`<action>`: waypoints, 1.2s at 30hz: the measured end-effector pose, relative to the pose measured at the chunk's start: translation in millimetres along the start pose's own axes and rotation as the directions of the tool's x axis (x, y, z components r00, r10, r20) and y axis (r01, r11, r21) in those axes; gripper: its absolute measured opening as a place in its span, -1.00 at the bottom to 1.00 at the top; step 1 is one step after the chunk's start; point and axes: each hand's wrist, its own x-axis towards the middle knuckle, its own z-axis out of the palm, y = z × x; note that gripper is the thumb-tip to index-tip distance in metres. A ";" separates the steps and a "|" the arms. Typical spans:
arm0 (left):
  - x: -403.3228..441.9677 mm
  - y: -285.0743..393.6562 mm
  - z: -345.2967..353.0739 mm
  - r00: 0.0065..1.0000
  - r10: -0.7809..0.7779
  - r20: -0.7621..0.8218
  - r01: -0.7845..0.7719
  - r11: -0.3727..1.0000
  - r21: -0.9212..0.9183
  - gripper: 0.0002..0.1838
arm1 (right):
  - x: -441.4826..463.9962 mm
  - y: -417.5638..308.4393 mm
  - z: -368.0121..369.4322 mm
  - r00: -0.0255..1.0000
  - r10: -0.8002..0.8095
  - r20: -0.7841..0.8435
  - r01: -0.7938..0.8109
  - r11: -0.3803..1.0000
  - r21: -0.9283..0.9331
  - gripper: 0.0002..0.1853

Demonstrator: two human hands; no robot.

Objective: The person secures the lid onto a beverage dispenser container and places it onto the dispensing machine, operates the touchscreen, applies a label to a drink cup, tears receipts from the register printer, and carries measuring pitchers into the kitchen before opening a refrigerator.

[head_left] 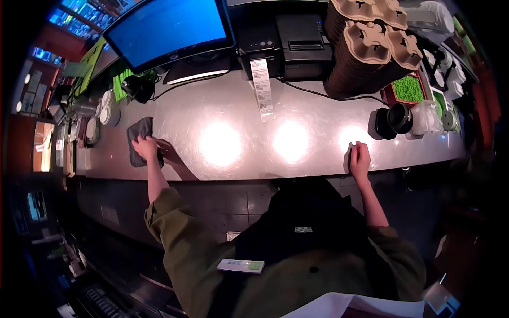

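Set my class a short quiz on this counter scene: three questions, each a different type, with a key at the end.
1. Multiple choice: What is the left hand touching?
A) a spoon
B) a dark cloth
C) a plate
2. True or false: In this view, the screen is left of the stacked cup carriers.
3. Fill in the blank: A printed paper strip hangs from a black ____.

Key: 1. B; 2. true; 3. printer
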 end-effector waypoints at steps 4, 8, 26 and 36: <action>-3.6 0.7 21.2 0.959 -0.209 0.189 0.187 0.974 0.130 -0.43 | -2.3 4.7 0.7 0.999 -0.028 0.033 0.031 0.992 -0.122 -0.86; -25.0 4.7 39.3 0.966 -0.192 0.170 0.173 0.977 0.124 -0.46 | 3.7 -5.0 6.2 0.997 -0.069 0.017 0.071 0.964 -0.257 -0.89; -243.8 193.9 -50.8 0.698 0.648 0.305 -0.466 0.735 -0.493 -0.33 | 2.2 1.6 1.9 0.992 -0.103 0.071 0.115 0.975 -0.189 -0.89; -251.7 237.6 -37.2 0.625 0.753 0.207 -0.634 0.643 -0.429 -0.38 | 2.4 -4.9 4.1 0.995 -0.100 0.021 0.102 0.972 -0.210 -0.89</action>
